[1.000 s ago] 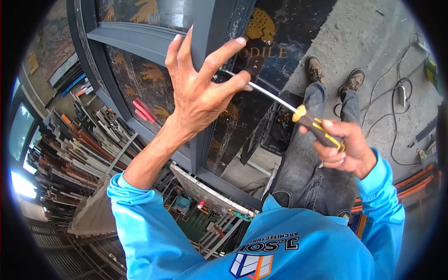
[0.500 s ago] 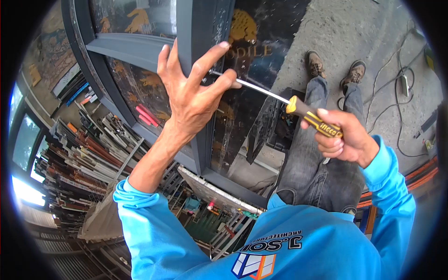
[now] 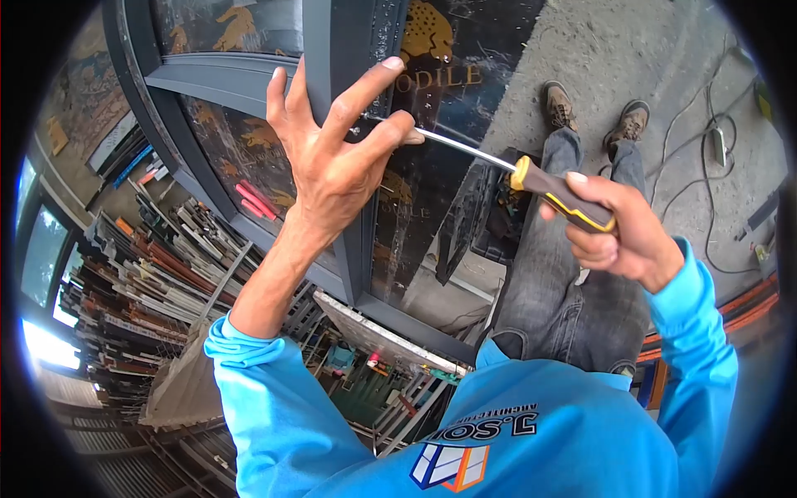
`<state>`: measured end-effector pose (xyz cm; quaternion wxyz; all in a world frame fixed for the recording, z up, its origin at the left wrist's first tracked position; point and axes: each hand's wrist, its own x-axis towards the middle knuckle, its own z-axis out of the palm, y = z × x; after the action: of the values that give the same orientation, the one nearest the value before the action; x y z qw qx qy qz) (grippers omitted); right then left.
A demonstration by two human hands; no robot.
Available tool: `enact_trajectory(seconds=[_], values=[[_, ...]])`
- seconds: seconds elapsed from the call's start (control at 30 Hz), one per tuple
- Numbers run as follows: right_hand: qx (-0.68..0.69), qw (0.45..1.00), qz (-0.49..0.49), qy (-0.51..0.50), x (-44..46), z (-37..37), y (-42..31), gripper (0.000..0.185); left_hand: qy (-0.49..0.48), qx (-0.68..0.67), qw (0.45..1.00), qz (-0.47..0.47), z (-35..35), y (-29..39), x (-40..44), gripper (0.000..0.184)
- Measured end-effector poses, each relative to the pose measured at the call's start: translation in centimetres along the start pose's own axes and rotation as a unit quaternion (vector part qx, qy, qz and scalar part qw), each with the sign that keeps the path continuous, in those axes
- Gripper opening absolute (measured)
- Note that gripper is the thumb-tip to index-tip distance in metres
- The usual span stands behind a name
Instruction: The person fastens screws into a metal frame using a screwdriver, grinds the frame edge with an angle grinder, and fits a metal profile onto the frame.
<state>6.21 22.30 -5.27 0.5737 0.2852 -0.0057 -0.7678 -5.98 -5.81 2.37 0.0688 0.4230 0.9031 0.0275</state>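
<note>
Head view. The screwdriver [image 3: 573, 202] is held by its handle in the closed right hand [image 3: 623, 236], its shank slanting to the grey frame [image 3: 329, 58]. The left hand [image 3: 332, 174] is spread wide over the frame, thumb and forefinger beside the shank; whether the shank is pinched cannot be told. The tip's seating is partly hidden, but good control is judged to require a straight shank, firm axial pressure and a steadied tip. "ODILE" is read on the dark panel [image 3: 490, 41]; "J.SOL" and "ARCHITECTUR", inverted and possibly incomplete, on the blue shirt [image 3: 332, 432]
</note>
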Motion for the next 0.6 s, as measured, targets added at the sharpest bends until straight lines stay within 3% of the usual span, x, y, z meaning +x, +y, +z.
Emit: enact_trajectory(seconds=[0.1,0.13,0.17,0.2,0.23,0.33,0.37,0.4,0.43,0.47,0.5,0.53,0.6], values=[[-0.158,0.979,-0.071,0.109,-0.8,1.9,0.3,0.045,0.034,-0.006,0.999,0.005,0.5,0.0,0.1,0.013],[-0.153,0.98,-0.067,0.105,-0.5,2.0,1.0,0.045,0.031,-0.008,0.999,0.006,0.4,0.1,-0.1,0.013],[-0.458,0.8,-0.324,0.214,-0.2,1.9,1.7,0.049,0.024,-0.009,1.0,0.006,0.2,0.2,-0.5,0.013],[-0.672,0.447,-0.519,0.282,0.0,1.8,1.9,0.055,0.027,-0.009,1.0,0.008,0.3,0.0,-0.6,0.016],[-0.755,0.333,-0.493,0.274,-0.8,1.4,1.8,0.062,0.037,-0.007,0.999,0.009,0.6,-0.2,-0.2,0.018],[-0.785,0.317,-0.471,0.247,-0.2,1.1,2.3,0.06,0.07,-0.059,0.996,0.003,0.8,0.1,-0.1,0.024],[-0.759,0.362,-0.484,0.244,0.2,1.1,2.7,0.057,0.053,-0.055,0.997,0.021,0.6,-0.2,-0.3,0.027],[-0.649,0.504,-0.524,0.223,1.3,0.9,3.5,0.048,0.053,-0.05,0.997,0.016,0.6,-0.5,-0.3,0.027],[-0.449,0.792,-0.372,0.179,0.2,2.0,2.6,0.043,0.053,-0.031,0.998,0.025,0.7,-0.6,-0.3,0.025],[-0.179,0.964,-0.159,0.117,-1.2,3.1,1.8,0.04,0.051,-0.018,0.998,0.035,0.8,-0.4,-0.3,0.023],[0.009,0.996,-0.084,-0.002,-1.2,1.9,1.0,0.039,0.045,-0.009,0.999,0.025,0.6,0.0,0.0,0.018],[0.087,0.995,-0.041,-0.021,-0.8,1.3,1.1,0.036,0.048,-0.014,0.998,0.027,0.7,0.1,-0.2,0.018],[0.049,0.998,-0.045,-0.003,-0.8,1.9,1.9,0.036,0.059,-0.03,0.997,0.027,1.0,-0.3,-0.3,0.015]])
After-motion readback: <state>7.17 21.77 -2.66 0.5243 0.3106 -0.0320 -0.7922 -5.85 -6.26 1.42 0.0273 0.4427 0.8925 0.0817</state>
